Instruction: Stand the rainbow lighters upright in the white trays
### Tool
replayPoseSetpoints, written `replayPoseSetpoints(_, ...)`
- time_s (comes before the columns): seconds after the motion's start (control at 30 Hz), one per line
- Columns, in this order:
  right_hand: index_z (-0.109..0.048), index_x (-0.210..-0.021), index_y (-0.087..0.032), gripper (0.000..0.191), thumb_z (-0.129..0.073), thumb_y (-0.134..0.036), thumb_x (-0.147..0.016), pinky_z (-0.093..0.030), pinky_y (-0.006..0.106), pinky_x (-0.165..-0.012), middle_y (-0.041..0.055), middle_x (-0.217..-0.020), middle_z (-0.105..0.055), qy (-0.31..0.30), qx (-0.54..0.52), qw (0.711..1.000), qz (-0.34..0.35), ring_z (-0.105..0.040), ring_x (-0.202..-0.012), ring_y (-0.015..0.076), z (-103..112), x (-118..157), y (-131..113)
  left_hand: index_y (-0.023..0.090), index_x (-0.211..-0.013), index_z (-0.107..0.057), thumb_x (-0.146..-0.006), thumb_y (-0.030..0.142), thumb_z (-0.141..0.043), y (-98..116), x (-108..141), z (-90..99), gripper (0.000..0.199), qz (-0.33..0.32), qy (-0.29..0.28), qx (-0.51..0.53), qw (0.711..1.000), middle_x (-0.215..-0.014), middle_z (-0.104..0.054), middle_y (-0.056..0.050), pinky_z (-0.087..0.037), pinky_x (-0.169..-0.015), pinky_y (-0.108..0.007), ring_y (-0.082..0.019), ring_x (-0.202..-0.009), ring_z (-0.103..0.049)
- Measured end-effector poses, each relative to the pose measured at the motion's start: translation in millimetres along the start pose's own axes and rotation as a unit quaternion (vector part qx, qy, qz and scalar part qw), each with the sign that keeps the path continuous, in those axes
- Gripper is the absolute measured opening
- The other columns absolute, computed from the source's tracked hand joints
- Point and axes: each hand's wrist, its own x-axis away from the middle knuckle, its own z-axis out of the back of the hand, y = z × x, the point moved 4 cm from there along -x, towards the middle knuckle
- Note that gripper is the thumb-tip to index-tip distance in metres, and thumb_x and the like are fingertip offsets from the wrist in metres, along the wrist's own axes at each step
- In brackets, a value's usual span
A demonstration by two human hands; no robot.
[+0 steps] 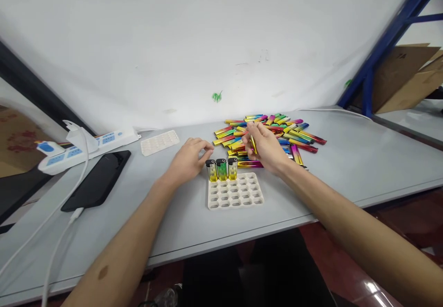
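My right hand [266, 146] is closed on a shiny gold lighter case [253, 143], held tilted at the near left side of the pile. Around it lie many loose metallic cases [303, 137] in yellow, red, blue, green and pink. My left hand [190, 158] is beside the tray's upper left corner, its fingers loosely bent and apart from the thumb, with nothing visible in them. Right by it, three see-through lighters, a yellow one [212, 171], a green one [222, 170] and a pale yellow one [233, 169], stand upright in the back row of a white tray [236, 207] with several hollows.
Another white tray [159, 142] lies flat at the back left. A black phone [97, 180] on a white cable and a power strip [88, 147] with plugs occupy the left side. A white wall [194, 44] rises behind the grey table [349, 159]. Cardboard [404, 76] stands at right.
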Motion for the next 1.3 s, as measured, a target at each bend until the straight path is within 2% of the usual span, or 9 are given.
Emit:
replayPoseSetpoints(0.1, -0.040, -0.083, -0.026, 0.046, -0.064, -0.065, -0.086, -0.016, 0.024, -0.041, -0.0092, -0.058, -0.037, -0.035, -0.009, 0.999, -0.020, -0.024, -0.043, 0.0073, -4.0, 2.3, 0.1, 0.022, -0.098, -0.068, -0.097, 0.034, -0.048, 0.0, 0.4, -0.8, 0.023, 0.001, -0.007, 0.000, 1.000, -0.102, -0.070, -0.007, -0.045, -0.088, -0.041, -0.026, -0.100, -0.055)
replayPoseSetpoints(0.23, -0.036, -0.066, -0.024, 0.055, -0.045, -0.071, -0.092, -0.008, 0.026, -0.041, -0.0090, -0.049, -0.020, -0.044, -0.019, 0.996, -0.072, -0.011, -0.042, 0.0073, -4.8, 2.3, 2.2, 0.022, -0.097, -0.068, -0.097, 0.035, -0.048, 1.4, 0.7, -0.4, 0.023, 0.003, -0.009, 0.004, 1.000, -0.103, -0.070, -0.007, -0.045, -0.087, -0.041, -0.026, -0.100, -0.056)
replayPoseSetpoints(0.43, -0.029, -0.058, -0.025, 0.051, -0.037, -0.056, -0.097, -0.007, 0.025, -0.040, -0.0077, -0.045, -0.018, -0.016, -0.014, 0.997, -0.075, -0.008, -0.041, 0.0082, -1.7, -0.3, 4.5, 0.023, -0.096, -0.067, -0.097, 0.034, -0.049, 2.7, 0.6, 0.7, 0.021, -0.002, -0.001, 0.005, 1.000, -0.101, -0.071, -0.006, -0.045, -0.087, -0.041, -0.026, -0.100, -0.056)
replayPoseSetpoints(0.63, -0.030, -0.058, -0.025, 0.057, -0.039, -0.069, -0.093, -0.007, 0.026, -0.040, -0.0081, -0.048, -0.017, -0.014, -0.010, 0.998, -0.054, -0.008, -0.042, 0.0081, 0.2, -3.4, 5.2, 0.022, -0.101, -0.068, -0.097, 0.032, -0.047, 0.5, -0.3, -7.7, 0.024, -0.020, 0.007, -0.027, 0.999, -0.105, -0.070, -0.009, -0.046, -0.089, -0.043, -0.028, -0.104, -0.054)
replayPoseSetpoints(0.8, -0.031, -0.056, -0.025, 0.053, -0.040, -0.060, -0.095, -0.006, 0.026, -0.040, -0.0072, -0.047, -0.018, -0.027, -0.003, 0.998, -0.048, -0.008, -0.041, 0.0081, -1.7, -1.6, 3.6, 0.021, -0.129, -0.062, -0.099, 0.028, -0.040, -0.2, -6.4, -17.9, 0.038, -0.071, 0.013, -0.041, 0.997, -0.135, -0.063, -0.010, -0.043, -0.106, -0.048, -0.029, -0.124, -0.049)
replayPoseSetpoints(0.93, -0.033, -0.057, -0.025, 0.049, -0.038, -0.055, -0.096, -0.008, 0.026, -0.040, -0.0070, -0.047, -0.018, -0.033, 0.005, 0.999, -0.039, -0.009, -0.042, 0.0090, -2.0, 0.0, 4.1, 0.022, -0.145, -0.049, -0.097, 0.019, -0.038, -6.2, -9.1, -25.4, 0.050, -0.072, -0.051, -0.043, 0.995, -0.152, -0.052, -0.007, -0.035, -0.114, -0.049, -0.029, -0.139, -0.040)
replayPoseSetpoints(1.07, -0.043, -0.064, -0.024, 0.050, -0.039, -0.063, -0.095, -0.014, 0.026, -0.041, -0.0067, -0.050, -0.026, -0.054, 0.020, 0.998, -0.029, -0.016, -0.042, 0.0091, -3.2, -0.1, 5.5, 0.022, -0.138, -0.055, -0.098, 0.023, -0.040, -4.7, -7.8, -20.8, 0.044, -0.058, -0.051, -0.059, 0.995, -0.138, -0.060, -0.010, -0.041, -0.105, -0.047, -0.029, -0.125, -0.049)
replayPoseSetpoints(1.23, -0.053, -0.081, -0.022, 0.041, -0.054, -0.061, -0.092, -0.039, 0.028, -0.055, -0.0008, -0.072, -0.054, -0.093, 0.056, 0.994, 0.024, -0.049, -0.056, 0.0117, -6.9, 2.9, -1.3, 0.020, -0.118, -0.067, -0.099, 0.039, -0.044, -1.4, -7.1, -9.8, 0.036, 0.012, -0.014, -0.108, 0.994, -0.107, -0.063, -0.012, -0.045, -0.093, -0.047, -0.031, -0.108, -0.051)
replayPoseSetpoints(1.3, -0.054, -0.077, -0.021, 0.039, -0.063, -0.057, -0.088, -0.038, 0.028, -0.058, -0.0008, -0.072, -0.054, -0.108, 0.097, 0.988, 0.043, -0.048, -0.060, 0.0115, -7.3, 5.3, -5.3, 0.021, -0.113, -0.068, -0.098, 0.039, -0.047, -2.5, -6.6, -7.2, 0.032, 0.039, -0.016, -0.127, 0.991, -0.103, -0.063, -0.011, -0.044, -0.091, -0.046, -0.031, -0.108, -0.051)
